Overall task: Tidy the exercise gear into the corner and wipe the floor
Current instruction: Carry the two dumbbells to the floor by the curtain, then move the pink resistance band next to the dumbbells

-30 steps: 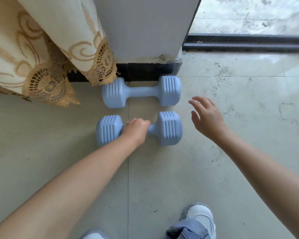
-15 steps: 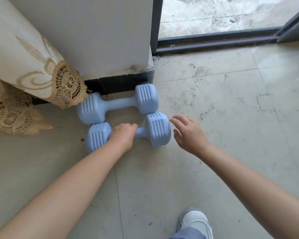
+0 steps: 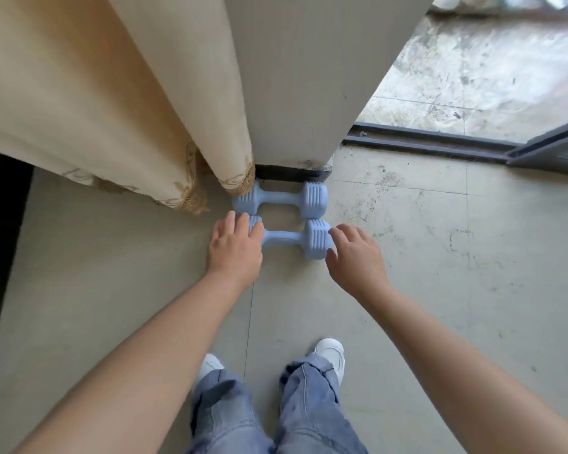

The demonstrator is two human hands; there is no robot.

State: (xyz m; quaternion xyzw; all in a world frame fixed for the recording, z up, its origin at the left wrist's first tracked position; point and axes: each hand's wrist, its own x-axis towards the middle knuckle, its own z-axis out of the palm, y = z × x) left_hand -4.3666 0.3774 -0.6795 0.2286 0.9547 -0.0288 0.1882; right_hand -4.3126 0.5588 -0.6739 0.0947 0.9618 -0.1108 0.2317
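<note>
Two light blue dumbbells lie side by side on the tiled floor at the foot of a white pillar. The far dumbbell (image 3: 281, 198) rests against the pillar's black base. The near dumbbell (image 3: 295, 239) lies just in front of it. My left hand (image 3: 235, 250) is over the near dumbbell's left head with straight fingers, hiding most of that head. My right hand (image 3: 356, 257) is at its right head, fingers relaxed and spread; whether it touches the head I cannot tell.
A cream curtain (image 3: 112, 103) with lace trim hangs left of the pillar (image 3: 309, 77), its hem over the far dumbbell's left end. A dark sliding-door track (image 3: 440, 142) runs at the right. My two feet in white shoes (image 3: 330, 353) stand behind the dumbbells.
My left hand has let go of the near dumbbell's handle and moved to its left head, fingers straight. My right hand has come in to the right head. My view has risen.
</note>
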